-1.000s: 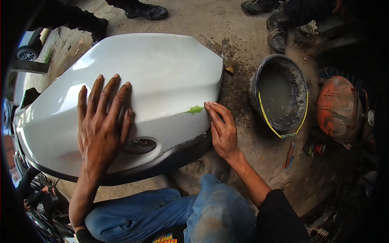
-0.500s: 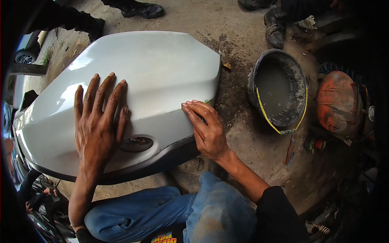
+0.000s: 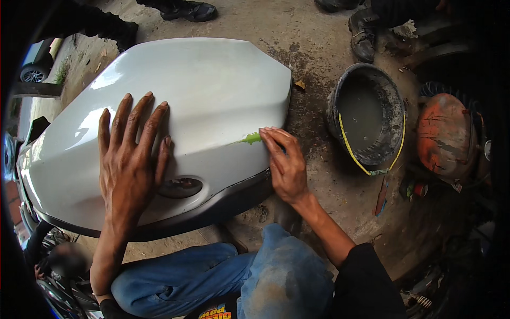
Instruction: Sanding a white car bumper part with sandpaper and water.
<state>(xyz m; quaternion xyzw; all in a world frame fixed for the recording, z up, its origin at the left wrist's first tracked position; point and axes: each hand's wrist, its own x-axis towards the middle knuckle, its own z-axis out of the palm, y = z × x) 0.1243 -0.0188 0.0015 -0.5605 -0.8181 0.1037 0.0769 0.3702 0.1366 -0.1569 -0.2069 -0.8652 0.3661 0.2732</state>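
- Clearly within reach, the white panel (image 3: 212, 90) lies just beyond the knees (image 3: 281, 260), left of the bucket (image 3: 392, 106); what it rests on is mostly hidden.
- The left hand (image 3: 127, 165) is open, palm down and fingers spread on the panel, just left of the oval recess (image 3: 183, 187). Such broad contact should steady the panel; leaning hard might rock it.
- The right hand (image 3: 287, 165) has its fingers bent and close together, tips at the right end of the green patch (image 3: 251, 138). Whether they grip anything thin, I cannot tell.
- Light, even strokes along the crease would likely suit the patch; digging in with fingertips could mark it unevenly.
- The panel's right edge is near, so easing pressure there seems wise.
- Cloudy water (image 3: 361, 117) in the bucket looks handy should wetting help.
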